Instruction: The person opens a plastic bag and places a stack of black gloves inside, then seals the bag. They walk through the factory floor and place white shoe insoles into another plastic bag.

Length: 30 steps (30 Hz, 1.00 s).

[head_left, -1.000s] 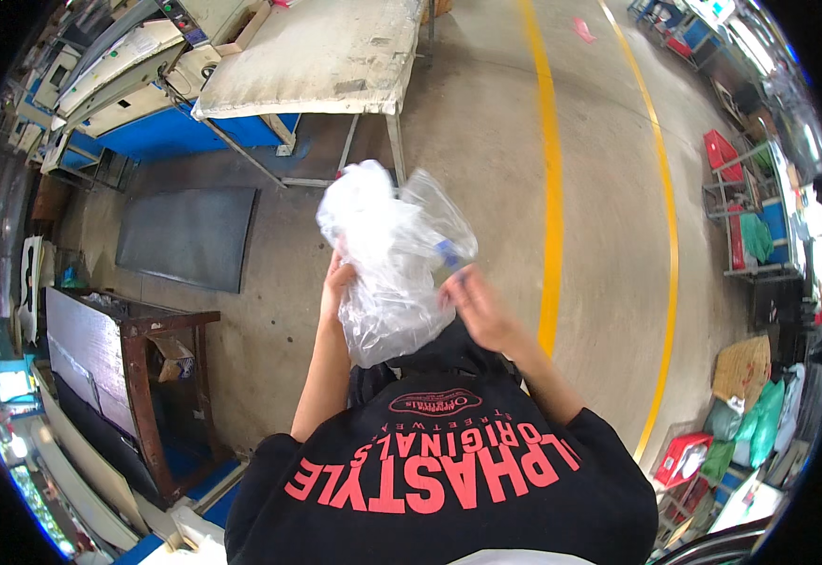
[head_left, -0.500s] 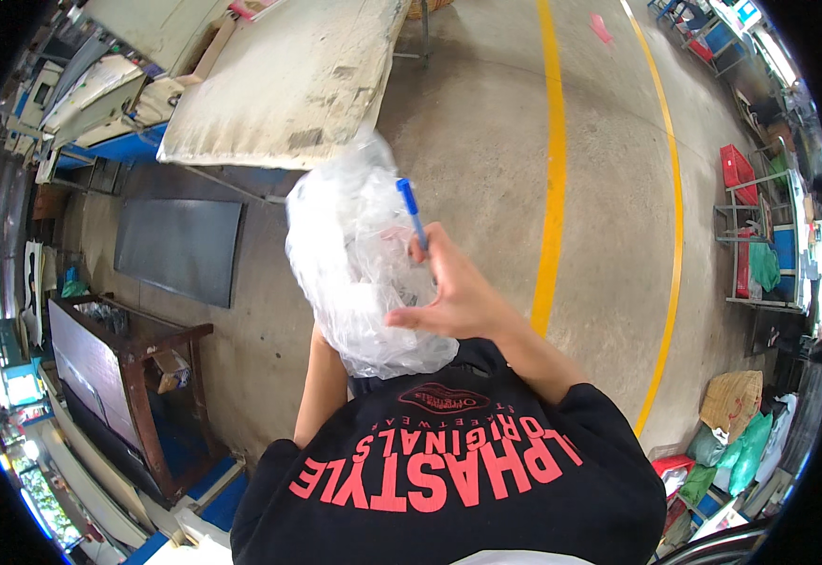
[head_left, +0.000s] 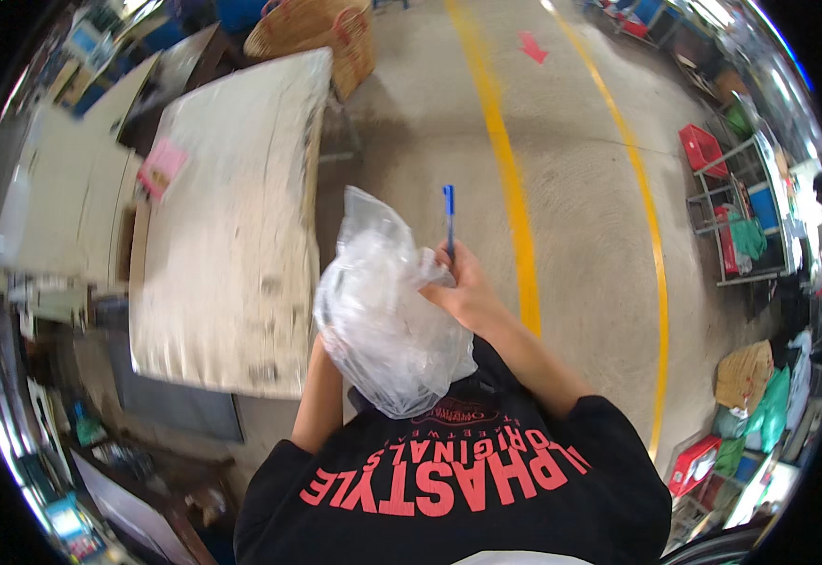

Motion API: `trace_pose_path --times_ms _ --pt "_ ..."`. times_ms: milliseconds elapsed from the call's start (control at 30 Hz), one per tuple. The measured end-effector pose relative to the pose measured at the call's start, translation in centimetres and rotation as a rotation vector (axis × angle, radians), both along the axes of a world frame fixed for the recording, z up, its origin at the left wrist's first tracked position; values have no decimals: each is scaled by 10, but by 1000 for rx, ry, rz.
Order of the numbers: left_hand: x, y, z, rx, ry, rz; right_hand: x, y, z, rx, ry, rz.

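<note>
A bulky clear plastic bag [head_left: 387,315], crumpled and cloudy, sits against the front of my black shirt. Its contents do not show clearly; they look like more clear plastic. My right hand [head_left: 463,290] is closed around a blue capped pen [head_left: 449,217] that points up, away from me. The thumb of that hand lies at the bag's upper right edge. From the lower left my left forearm [head_left: 318,400] reaches behind the bag, which hides the fingers of my left hand.
A worn, cream-topped table [head_left: 232,254] stands close on my left, with a pink paper [head_left: 163,168] at its far side. Behind it is a wicker basket [head_left: 349,56]. Yellow floor lines [head_left: 514,217] run ahead. Shelving with red crates [head_left: 703,151] stands at right.
The view has swung, and the table now lies nearer, along my left side. My right hand has moved in to the bag's edge with the pen. The bag has tilted and changed shape.
</note>
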<state>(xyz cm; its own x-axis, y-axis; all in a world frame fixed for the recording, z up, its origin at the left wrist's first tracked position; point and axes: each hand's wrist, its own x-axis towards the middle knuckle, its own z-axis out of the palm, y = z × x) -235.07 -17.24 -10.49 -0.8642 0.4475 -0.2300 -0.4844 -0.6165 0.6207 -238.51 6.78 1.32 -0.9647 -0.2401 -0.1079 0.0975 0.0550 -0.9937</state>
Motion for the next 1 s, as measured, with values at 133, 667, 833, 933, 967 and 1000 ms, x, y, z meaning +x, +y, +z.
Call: trace_pose_path --times_ms 133,667,833,933,967,1000 --pt "-157 27 39 -478 428 -151 -98 79 -14 92 1 -223" --pt "-645 209 -44 -975 268 384 -629 266 -90 296 -3 -173" --pt "-756 182 -130 -616 -251 422 -796 342 -183 226 -247 -233" --pt "-856 197 -126 -334 -419 566 -884 389 -227 270 -408 -300" --pt "-904 203 -117 -357 -459 611 -909 410 -236 406 -455 -310" --pt "-947 212 -107 -396 -537 661 -931 434 -243 563 -545 -333"
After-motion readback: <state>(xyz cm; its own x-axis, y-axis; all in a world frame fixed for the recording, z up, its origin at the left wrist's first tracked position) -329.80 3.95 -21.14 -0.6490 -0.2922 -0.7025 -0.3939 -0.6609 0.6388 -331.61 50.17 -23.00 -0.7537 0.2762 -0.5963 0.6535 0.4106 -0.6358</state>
